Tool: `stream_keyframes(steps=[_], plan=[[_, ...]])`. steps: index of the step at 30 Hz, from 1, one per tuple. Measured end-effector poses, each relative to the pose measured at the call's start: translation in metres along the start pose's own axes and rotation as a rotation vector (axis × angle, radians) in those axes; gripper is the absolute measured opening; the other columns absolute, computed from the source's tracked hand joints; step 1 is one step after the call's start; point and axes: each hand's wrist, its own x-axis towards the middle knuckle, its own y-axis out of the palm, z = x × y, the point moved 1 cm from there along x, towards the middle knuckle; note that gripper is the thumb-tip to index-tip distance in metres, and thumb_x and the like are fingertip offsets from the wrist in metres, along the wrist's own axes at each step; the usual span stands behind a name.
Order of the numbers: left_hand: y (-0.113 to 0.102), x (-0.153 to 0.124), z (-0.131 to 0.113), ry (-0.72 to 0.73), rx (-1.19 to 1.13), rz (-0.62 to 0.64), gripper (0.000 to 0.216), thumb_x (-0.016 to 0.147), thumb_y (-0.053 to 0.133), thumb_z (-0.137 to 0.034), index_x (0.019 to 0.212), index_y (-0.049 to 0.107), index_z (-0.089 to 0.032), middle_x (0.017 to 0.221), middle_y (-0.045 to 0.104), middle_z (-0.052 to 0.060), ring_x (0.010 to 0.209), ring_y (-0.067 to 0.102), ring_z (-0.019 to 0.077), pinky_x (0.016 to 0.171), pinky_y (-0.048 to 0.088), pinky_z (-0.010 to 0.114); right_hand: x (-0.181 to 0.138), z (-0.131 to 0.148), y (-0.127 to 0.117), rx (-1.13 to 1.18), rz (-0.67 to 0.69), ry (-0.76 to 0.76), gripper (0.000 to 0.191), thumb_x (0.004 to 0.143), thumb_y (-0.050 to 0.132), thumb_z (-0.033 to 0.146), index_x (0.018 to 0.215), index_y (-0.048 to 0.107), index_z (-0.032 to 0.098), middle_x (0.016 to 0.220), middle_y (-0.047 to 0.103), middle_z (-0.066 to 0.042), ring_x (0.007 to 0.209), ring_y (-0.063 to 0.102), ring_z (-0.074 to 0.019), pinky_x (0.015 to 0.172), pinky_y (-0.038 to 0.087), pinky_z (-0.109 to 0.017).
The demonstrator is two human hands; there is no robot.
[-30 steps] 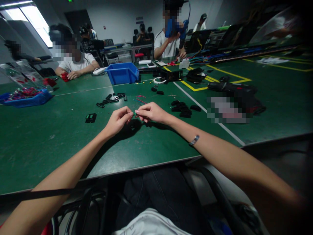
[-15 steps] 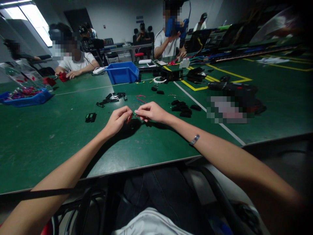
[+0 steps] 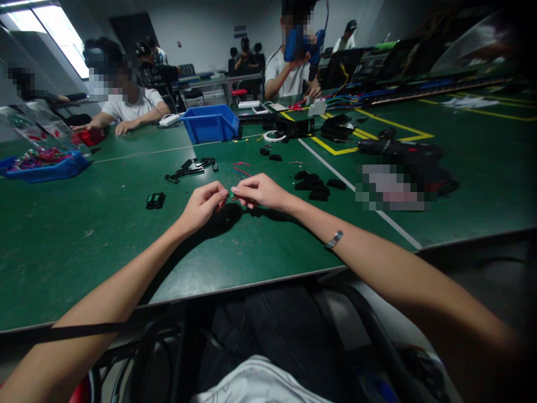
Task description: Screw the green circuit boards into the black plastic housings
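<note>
My left hand (image 3: 205, 206) and my right hand (image 3: 263, 192) meet just above the green table, fingertips almost touching. Between their thumbs and forefingers shows a tiny green piece (image 3: 231, 195); both hands are closed in a pinch on it. Its kind is too small to make out, and the fingers cover most of it. Left of my left hand lies a small black frame with green parts (image 3: 155, 201). Beyond my hands are thin red and blue wires (image 3: 240, 168) and several black plastic frames (image 3: 193, 169). Several black pieces (image 3: 312, 184) lie beyond my right forearm.
A blue bin (image 3: 210, 124) stands farther back, with a white ring-shaped coil (image 3: 274, 136) to its right. On the left is a blue tray (image 3: 50, 172) of coloured small parts. A black bag-like object (image 3: 403, 159) lies at right. Co-workers sit across the table.
My hands hold almost the same pose around the green piece. Across the table at left, a co-worker's hand has moved left with the red object.
</note>
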Motion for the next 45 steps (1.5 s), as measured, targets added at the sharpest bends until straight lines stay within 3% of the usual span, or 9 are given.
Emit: stream_keyframes(steps=[9,23,32,36,39,42,45], plan=[[0.001,0.000,0.001,0.005,-0.016,-0.001,0.032,0.105,0.062,-0.044,0.108,0.068,-0.013,0.095,0.070,0.003,0.078,0.067,0.0128,0.073,0.061,0.030,0.002,-0.003,-0.001,0.017,0.001,0.010,0.049,0.090,0.071,0.058,0.070,0.067,0.014,0.063,0.065,-0.001,0.050,0.053,-0.0071,0.047,0.038,-0.020],[0.002,0.001,-0.001,0.021,0.029,-0.001,0.034,0.105,0.061,-0.046,0.101,0.067,-0.013,0.086,0.067,0.001,0.070,0.063,0.0109,0.068,0.058,0.027,0.001,-0.002,0.000,0.052,-0.001,0.032,0.045,0.087,0.077,0.053,0.067,0.066,0.013,0.061,0.063,0.000,0.048,0.051,-0.0060,0.046,0.036,-0.020],[0.002,0.001,-0.008,0.066,0.190,-0.084,0.042,0.108,0.048,-0.051,0.085,0.058,-0.018,0.072,0.057,-0.001,0.064,0.052,0.0116,0.063,0.041,0.027,0.006,-0.011,-0.003,0.144,-0.079,0.073,0.031,0.097,0.071,0.040,0.083,0.066,0.013,0.067,0.061,0.004,0.051,0.051,-0.0052,0.046,0.038,-0.017],[-0.002,0.002,-0.017,0.111,0.340,0.047,0.028,0.097,0.069,-0.046,0.096,0.063,-0.018,0.083,0.061,0.001,0.071,0.054,0.0149,0.068,0.040,0.029,0.009,-0.013,-0.003,0.207,-0.227,0.039,0.030,0.097,0.071,0.041,0.087,0.062,0.014,0.067,0.056,0.005,0.051,0.049,-0.0052,0.044,0.034,-0.018],[-0.002,0.000,-0.022,0.132,0.430,0.212,0.033,0.087,0.081,-0.040,0.110,0.068,-0.020,0.102,0.065,0.006,0.087,0.060,0.0210,0.080,0.045,0.032,0.011,-0.010,0.003,0.241,-0.338,-0.012,0.031,0.093,0.073,0.045,0.092,0.063,0.016,0.067,0.053,0.005,0.051,0.046,-0.0056,0.043,0.032,-0.020],[0.000,-0.002,-0.022,0.126,0.471,0.340,0.035,0.086,0.080,-0.030,0.118,0.070,-0.021,0.108,0.067,0.008,0.096,0.063,0.0252,0.085,0.048,0.033,0.010,-0.005,0.011,0.233,-0.343,-0.042,0.030,0.092,0.074,0.045,0.091,0.067,0.016,0.063,0.054,0.004,0.051,0.047,-0.0069,0.045,0.033,-0.022],[0.003,-0.001,-0.020,0.103,0.482,0.393,0.021,0.095,0.068,-0.025,0.115,0.072,-0.021,0.112,0.069,0.009,0.099,0.066,0.0250,0.086,0.048,0.033,0.004,-0.002,0.016,0.209,-0.299,-0.046,0.022,0.092,0.077,0.035,0.087,0.071,0.015,0.060,0.055,0.004,0.051,0.048,-0.0065,0.049,0.036,-0.022]])
